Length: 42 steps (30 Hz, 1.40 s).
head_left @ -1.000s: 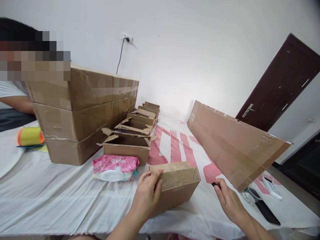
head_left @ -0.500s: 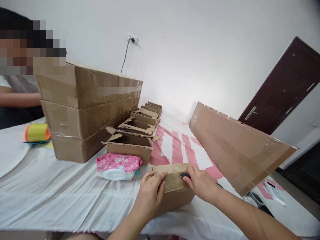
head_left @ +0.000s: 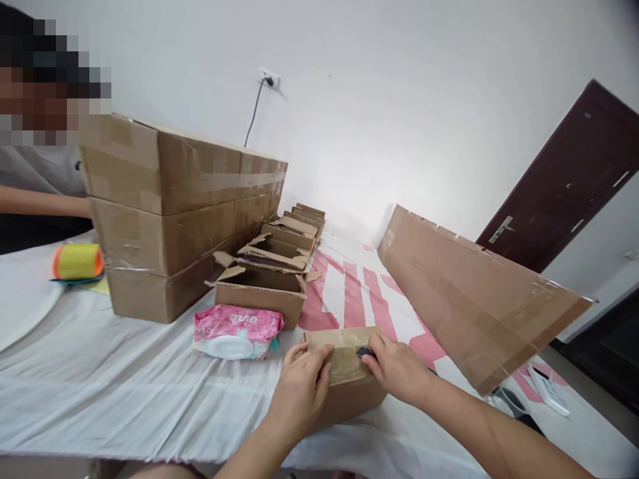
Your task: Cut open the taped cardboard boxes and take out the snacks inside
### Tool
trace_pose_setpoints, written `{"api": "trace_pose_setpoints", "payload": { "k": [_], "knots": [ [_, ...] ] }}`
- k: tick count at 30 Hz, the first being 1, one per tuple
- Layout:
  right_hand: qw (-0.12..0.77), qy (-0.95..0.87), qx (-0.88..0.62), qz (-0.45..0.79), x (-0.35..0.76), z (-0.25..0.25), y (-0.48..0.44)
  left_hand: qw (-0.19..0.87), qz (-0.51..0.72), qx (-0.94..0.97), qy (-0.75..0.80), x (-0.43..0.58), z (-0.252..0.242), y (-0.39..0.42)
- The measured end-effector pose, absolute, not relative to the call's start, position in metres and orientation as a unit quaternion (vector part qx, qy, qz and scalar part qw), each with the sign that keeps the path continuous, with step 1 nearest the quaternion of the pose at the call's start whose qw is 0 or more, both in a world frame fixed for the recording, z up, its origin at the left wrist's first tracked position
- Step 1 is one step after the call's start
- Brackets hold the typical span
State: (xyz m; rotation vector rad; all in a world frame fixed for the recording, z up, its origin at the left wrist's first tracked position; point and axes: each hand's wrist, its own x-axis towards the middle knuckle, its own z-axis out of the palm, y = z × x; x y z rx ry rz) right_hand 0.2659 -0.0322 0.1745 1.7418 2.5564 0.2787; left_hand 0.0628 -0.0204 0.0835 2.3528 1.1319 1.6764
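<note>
In front of me a small closed cardboard box [head_left: 344, 399] sits on the cloth, with tape across its top. My left hand [head_left: 302, 382] grips its left side, fingers bent over the top edge. In my right hand [head_left: 397, 366] I pinch a small black box cutter [head_left: 363, 352] between thumb and fingers. Its tip lies against the taped top; the rest of it is hidden by my hand. Just left of the box is a pink pack of wet wipes [head_left: 238, 331]. Behind the pack stands an open cardboard box [head_left: 257, 301].
Several open boxes [head_left: 287, 243] run back in a row beside a tall stack of taped boxes [head_left: 134, 229]. A large cardboard sheet [head_left: 474, 293] leans at right. Another person's arm [head_left: 44, 201] and a yellow-orange roll [head_left: 78, 261] are at left.
The box cutter and my right hand have shifted very slightly left along the box top. My left hand holds its place. The other person's head has moved a little left.
</note>
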Motion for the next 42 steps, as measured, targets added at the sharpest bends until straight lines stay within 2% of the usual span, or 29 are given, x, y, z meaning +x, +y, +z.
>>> {"api": "trace_pose_setpoints", "payload": {
  "k": [9, 18, 25, 30, 36, 42],
  "knots": [
    [0.029, 0.844, 0.527, 0.094, 0.27, 0.172, -0.032, -0.002, 0.536, 0.76, 0.368, 0.065, 0.085, -0.024],
    [0.028, 0.867, 0.496, 0.042, 0.269, 0.179, -0.03, -0.016, 0.548, 0.752, 0.366, 0.069, 0.08, -0.024],
    [0.002, 0.828, 0.542, -0.143, 0.266, 0.188, -0.019, -0.027, 0.545, 0.754, 0.365, 0.069, 0.08, -0.024],
    [0.015, 0.806, 0.548, -0.221, 0.269, 0.184, -0.003, -0.026, 0.544, 0.757, 0.361, 0.068, 0.081, -0.024],
    [0.049, 0.751, 0.545, -0.369, 0.27, 0.185, 0.004, -0.021, 0.541, 0.759, 0.361, 0.068, 0.08, -0.024],
    [0.013, 0.723, 0.544, -0.425, 0.272, 0.187, 0.005, -0.022, 0.538, 0.763, 0.356, 0.066, 0.081, -0.022]
  ]
}}
